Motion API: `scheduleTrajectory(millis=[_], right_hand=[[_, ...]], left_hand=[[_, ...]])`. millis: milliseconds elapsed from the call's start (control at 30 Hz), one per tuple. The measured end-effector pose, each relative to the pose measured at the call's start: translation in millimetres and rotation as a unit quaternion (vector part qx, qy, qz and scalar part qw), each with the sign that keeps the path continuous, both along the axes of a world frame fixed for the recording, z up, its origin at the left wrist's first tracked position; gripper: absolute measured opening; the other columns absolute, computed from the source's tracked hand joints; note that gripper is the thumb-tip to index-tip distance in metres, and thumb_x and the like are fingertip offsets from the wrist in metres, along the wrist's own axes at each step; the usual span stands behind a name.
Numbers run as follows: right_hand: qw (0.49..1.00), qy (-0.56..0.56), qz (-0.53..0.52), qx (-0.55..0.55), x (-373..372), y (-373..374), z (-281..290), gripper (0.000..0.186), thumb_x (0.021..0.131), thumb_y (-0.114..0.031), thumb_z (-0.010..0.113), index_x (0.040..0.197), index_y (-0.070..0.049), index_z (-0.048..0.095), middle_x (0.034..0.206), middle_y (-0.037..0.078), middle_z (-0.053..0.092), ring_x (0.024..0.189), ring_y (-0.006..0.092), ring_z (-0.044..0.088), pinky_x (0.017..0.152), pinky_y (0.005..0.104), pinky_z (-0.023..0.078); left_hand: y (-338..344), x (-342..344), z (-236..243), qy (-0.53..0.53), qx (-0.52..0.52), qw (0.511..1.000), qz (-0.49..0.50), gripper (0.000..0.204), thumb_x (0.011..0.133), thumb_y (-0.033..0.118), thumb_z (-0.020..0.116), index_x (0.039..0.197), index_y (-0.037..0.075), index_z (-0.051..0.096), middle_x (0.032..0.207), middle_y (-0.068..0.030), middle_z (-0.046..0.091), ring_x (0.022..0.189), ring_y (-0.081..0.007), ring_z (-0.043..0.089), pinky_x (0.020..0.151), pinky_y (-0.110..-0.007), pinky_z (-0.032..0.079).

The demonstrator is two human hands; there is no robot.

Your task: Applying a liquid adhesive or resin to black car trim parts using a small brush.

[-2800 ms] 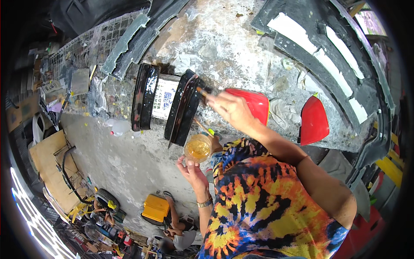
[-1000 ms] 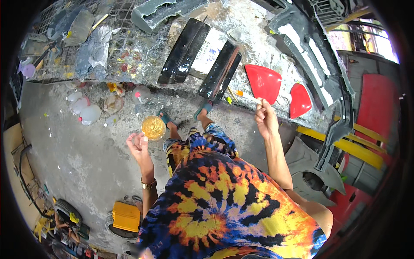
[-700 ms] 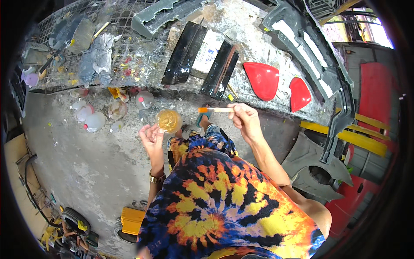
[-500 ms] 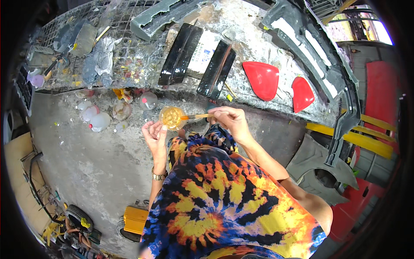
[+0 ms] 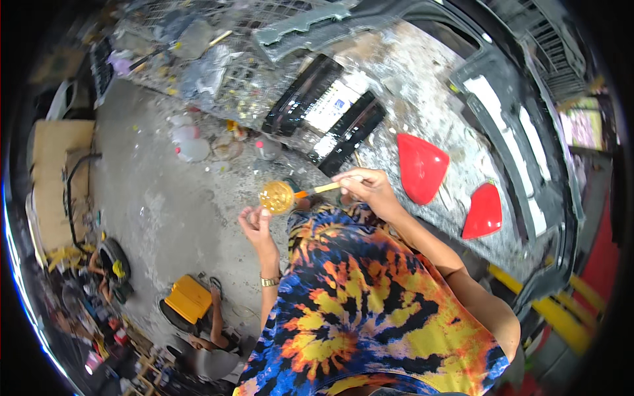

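Low in front of my shirt, my left hand point(image 5: 256, 223) grips a clear round cup point(image 5: 277, 197) of amber liquid by its near side. A metal-banded watch circles that wrist. My right hand point(image 5: 365, 188) pinches the pale handle of a paintbrush point(image 5: 327, 187). Its orange end is at the right rim of the cup; whether the tip is in the liquid I cannot tell. Beyond my hands, on the workbench point(image 5: 386, 76), lie two glossy black panels point(image 5: 307, 92) with a printed sheet between them. Two red shell-shaped pieces point(image 5: 422, 168) rest to the right.
A long dark moulded part point(image 5: 505, 132) with white strips lies along the bench's right side. Plastic jugs point(image 5: 193, 150) stand on the floor beneath its edge. At lower left, another person point(image 5: 218, 333) crouches by a yellow case point(image 5: 189, 298). Yellow bars point(image 5: 561, 323) are at right.
My view has turned, so the bench now slants and more of the crouching person shows. The brush has drawn back slightly toward the cup's rim. Both hands keep their holds.
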State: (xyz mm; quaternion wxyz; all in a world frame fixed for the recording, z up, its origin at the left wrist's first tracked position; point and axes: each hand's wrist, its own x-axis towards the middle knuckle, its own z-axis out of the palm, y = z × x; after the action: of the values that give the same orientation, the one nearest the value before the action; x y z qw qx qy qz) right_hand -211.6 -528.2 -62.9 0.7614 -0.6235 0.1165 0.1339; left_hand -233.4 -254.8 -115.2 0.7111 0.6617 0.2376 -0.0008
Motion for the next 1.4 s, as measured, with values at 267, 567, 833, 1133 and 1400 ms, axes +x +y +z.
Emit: scheduleTrajectory(millis=[267,567,833,1133,1400], right_hand=[[0.998,0.027,0.041,0.025,22.8,-22.7,12.6,0.018,0.090,-0.011,0.060,0.102,-0.002,0.069,0.077,-0.002,0.060,0.055,0.0007,0.042,0.047,0.0175,0.031],[0.964,-0.180,0.134,-0.145,41.0,11.3,14.1,0.015,0.087,-0.006,0.063,0.099,0.000,0.069,0.076,0.004,0.061,0.065,0.0094,0.052,0.055,0.0239,0.039],[0.883,-0.293,0.189,-0.314,54.9,37.0,13.9,0.014,0.082,-0.005,0.067,0.094,-0.001,0.069,0.073,0.008,0.060,0.065,0.0167,0.057,0.059,0.0274,0.044],[0.985,0.043,0.160,-0.046,147.6,-10.2,1.9,0.018,0.089,-0.015,0.062,0.096,0.000,0.069,0.065,-0.003,0.059,0.047,0.0008,0.039,0.039,0.0163,0.026],[0.938,0.101,0.300,-0.141,178.7,-35.9,-22.1,0.023,0.088,-0.025,0.064,0.097,-0.004,0.070,0.068,-0.004,0.060,0.058,0.0012,0.043,0.051,0.0183,0.032]], left_hand=[[-27.9,-22.5,-0.2,-0.004,-0.011,0.999,0.044,0.047,0.088,0.022,0.065,0.121,0.007,0.034,0.109,-0.0118,0.054,0.104,-0.0182,0.052,0.092,-0.033,0.043],[-42.7,13.7,1.2,-0.081,-0.001,0.996,0.026,0.049,0.086,0.012,0.066,0.121,0.005,0.032,0.116,-0.0166,0.053,0.106,-0.0195,0.053,0.092,-0.032,0.044],[-47.9,22.7,10.8,-0.129,0.045,0.990,0.027,0.053,0.083,0.005,0.069,0.121,0.005,0.032,0.119,-0.0186,0.051,0.106,-0.0208,0.055,0.094,-0.031,0.044],[-52.2,68.5,1.8,-0.105,-0.021,0.993,0.055,0.053,0.080,0.001,0.069,0.117,0.001,0.033,0.114,-0.0177,0.052,0.103,-0.0191,0.055,0.090,-0.030,0.046],[-49.2,50.3,-20.2,-0.075,-0.084,0.989,0.096,0.051,0.082,0.002,0.068,0.117,0.002,0.032,0.113,-0.0161,0.053,0.102,-0.0166,0.055,0.087,-0.028,0.047]])
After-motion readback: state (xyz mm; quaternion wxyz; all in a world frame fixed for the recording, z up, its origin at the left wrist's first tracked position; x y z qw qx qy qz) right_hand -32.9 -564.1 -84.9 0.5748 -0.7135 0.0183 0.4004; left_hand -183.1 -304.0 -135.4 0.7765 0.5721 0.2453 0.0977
